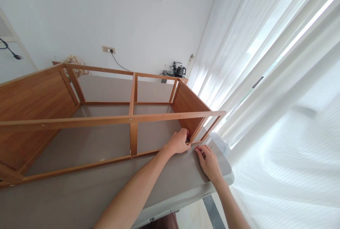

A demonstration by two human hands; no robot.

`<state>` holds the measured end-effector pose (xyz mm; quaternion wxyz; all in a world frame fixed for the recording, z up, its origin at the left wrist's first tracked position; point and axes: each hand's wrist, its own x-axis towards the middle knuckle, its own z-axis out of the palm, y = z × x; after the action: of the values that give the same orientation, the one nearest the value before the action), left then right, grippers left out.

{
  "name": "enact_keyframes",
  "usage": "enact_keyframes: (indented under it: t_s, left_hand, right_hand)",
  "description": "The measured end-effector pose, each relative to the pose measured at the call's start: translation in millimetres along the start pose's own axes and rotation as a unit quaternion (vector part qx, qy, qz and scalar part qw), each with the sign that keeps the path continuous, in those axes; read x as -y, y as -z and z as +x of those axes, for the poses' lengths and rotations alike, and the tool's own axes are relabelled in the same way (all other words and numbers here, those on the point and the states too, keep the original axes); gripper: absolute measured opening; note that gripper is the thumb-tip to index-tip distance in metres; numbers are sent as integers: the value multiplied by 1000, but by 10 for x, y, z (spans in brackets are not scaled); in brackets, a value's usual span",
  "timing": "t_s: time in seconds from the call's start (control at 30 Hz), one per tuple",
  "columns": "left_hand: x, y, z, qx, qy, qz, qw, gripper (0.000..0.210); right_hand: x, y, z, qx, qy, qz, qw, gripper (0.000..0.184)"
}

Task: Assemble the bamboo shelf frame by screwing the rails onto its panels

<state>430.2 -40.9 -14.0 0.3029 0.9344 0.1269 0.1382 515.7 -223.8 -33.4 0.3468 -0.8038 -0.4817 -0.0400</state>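
Observation:
A wooden frame (156,117) with solid end panels lies on the grey-topped table (170,179). My left hand (179,142) is closed round the near lower rail, close to the foot of the right end panel (190,101); its fingertips are partly hidden behind the wood. Just to the right, my right hand (208,160) pinches a thin metal piece (193,147) that points at the rail. Too little of this piece shows to tell whether it is a screw or a tool. Several small slim pieces (210,146) lie beyond my right fingers.
White curtains (265,80) hang along the right side, close to the table end. At the back stand a black kettle (181,71) and a coffee maker. A wall socket (108,49) has a cord plugged in. A clear plastic bag (220,142) rests at the table's right edge.

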Motion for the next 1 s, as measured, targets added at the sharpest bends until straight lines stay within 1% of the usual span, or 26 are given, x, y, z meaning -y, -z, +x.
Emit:
enact_keyframes:
  t_s: [0.23,0.33,0.47,0.83,1.0]
  left_hand:
    - [5,-26,7,-11,-11,11,1000,37]
    - [24,-57,14,-22,-15,14,1000,38]
    - [45,-75,25,-19,-15,9,1000,40]
    - [48,-61,20,-21,-22,4,1000,39]
    - [61,-76,23,-21,-20,3,1000,41]
  right_hand:
    - [29,4,6,8,9,1,1000,27]
    - [36,-10,0,8,20,-6,1000,28]
    - [42,-29,-15,4,27,-20,999,30]
    - [-37,-30,45,8,-56,9,998,29]
    - [-36,-28,56,1,-73,27,997,26]
